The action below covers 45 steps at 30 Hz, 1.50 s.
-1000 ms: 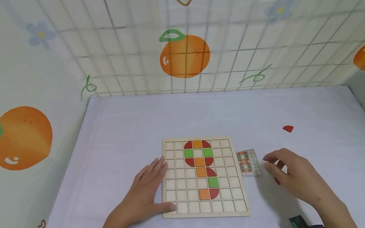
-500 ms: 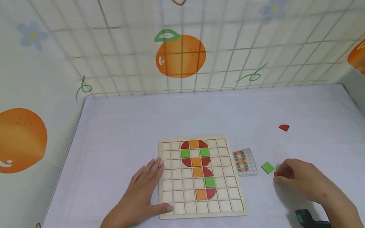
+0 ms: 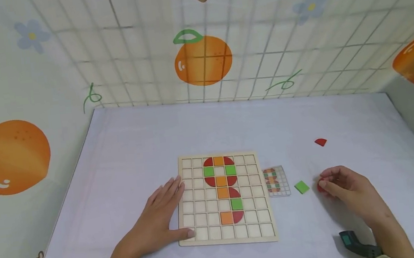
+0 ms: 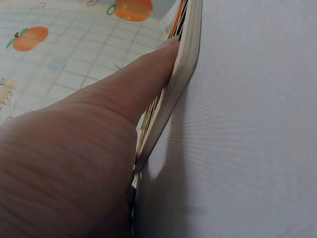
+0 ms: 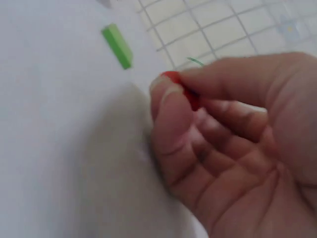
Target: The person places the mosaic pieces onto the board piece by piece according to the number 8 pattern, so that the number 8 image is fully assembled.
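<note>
My left hand point(image 3: 157, 216) rests at the left edge of a wooden grid board point(image 3: 203, 234), fingers along its side and thumb on the lower left corner. Red quarter-round, orange square and green square tiles fill cells in the board's middle columns. To the right of the board, my right hand point(image 3: 349, 185) pinches a red tile point(image 5: 194, 100) between thumb and fingers; the fingers hide much of it. A loose green square tile point(image 3: 302, 187) lies on the table just left of that hand. Beyond it lies a red quarter-round tile point(image 3: 321, 142).
A small pattern card point(image 3: 282, 182) with a printed grid lies against the board's right edge. White cloth covers the table point(image 3: 136, 136). A patterned sheet with oranges point(image 3: 203, 61) rises behind it and at the sides.
The green square tile, earlier in my right hand, now lies on the table. The right hand has drawn back to the right, keeping the red tile. My left hand stays on the board.
</note>
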Available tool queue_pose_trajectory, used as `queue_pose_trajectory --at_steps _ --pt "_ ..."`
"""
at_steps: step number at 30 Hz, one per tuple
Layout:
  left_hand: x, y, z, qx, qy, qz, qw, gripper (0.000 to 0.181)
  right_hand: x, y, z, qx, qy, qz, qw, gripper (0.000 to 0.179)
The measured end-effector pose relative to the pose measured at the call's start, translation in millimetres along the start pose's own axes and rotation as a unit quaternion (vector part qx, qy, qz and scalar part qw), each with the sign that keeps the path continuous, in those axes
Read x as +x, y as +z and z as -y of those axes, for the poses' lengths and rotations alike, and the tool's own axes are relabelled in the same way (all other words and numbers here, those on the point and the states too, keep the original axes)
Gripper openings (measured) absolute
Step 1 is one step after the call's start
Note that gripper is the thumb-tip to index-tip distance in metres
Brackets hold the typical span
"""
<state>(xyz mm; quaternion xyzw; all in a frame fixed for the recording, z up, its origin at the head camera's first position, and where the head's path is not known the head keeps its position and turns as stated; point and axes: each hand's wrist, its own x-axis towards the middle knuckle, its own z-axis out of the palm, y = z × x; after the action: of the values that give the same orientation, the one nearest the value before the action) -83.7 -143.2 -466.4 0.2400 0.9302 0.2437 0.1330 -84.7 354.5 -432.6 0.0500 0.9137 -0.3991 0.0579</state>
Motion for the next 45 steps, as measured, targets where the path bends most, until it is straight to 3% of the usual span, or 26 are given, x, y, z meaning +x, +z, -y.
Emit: queue_pose_trajectory --at_steps 5,12,16,19,23,29,33,39,45 --pt "-0.1 -0.5 -0.6 -0.002 0.004 -0.003 1.0000 0.120 2.6 6 0 0.014 -0.045 -0.036 0.9982 0.029" --pt "-0.2 -2.0 -1.5 -0.004 0.005 -0.002 1.0000 0.119 2.8 13 11 -0.036 -0.053 -0.041 0.9971 0.024" --pt "-1.0 -2.8 -1.3 -0.002 0.000 0.001 1.0000 0.119 1.5 22 32 -0.038 -0.108 -0.031 0.9930 0.022" --pt "-1.6 -3.9 -0.8 -0.003 -0.006 0.004 1.0000 0.120 2.1 36 51 0.001 -0.159 0.002 0.9873 0.022" --pt "-1.7 -5.2 -0.5 -0.007 -0.009 0.002 0.9999 0.120 9.4 56 81 0.018 -0.212 0.054 0.9757 0.023" --pt "0.7 -3.0 0.5 -0.008 -0.002 0.000 1.0000 0.121 24.6 79 128 -0.031 -0.246 0.123 0.9610 0.020" --pt "1.9 -1.7 1.5 0.000 0.002 0.001 1.0000 0.121 36.7 98 151 -0.058 -0.277 0.180 0.9423 0.013" --pt "3.2 -3.1 3.1 -0.006 0.006 -0.002 1.0000 0.120 58.1 128 174 -0.097 -0.315 0.225 0.9169 0.012" --pt "2.1 -2.9 5.3 -0.007 0.009 0.000 0.9999 0.120 66.3 150 179 -0.110 -0.345 0.251 0.8976 0.013"
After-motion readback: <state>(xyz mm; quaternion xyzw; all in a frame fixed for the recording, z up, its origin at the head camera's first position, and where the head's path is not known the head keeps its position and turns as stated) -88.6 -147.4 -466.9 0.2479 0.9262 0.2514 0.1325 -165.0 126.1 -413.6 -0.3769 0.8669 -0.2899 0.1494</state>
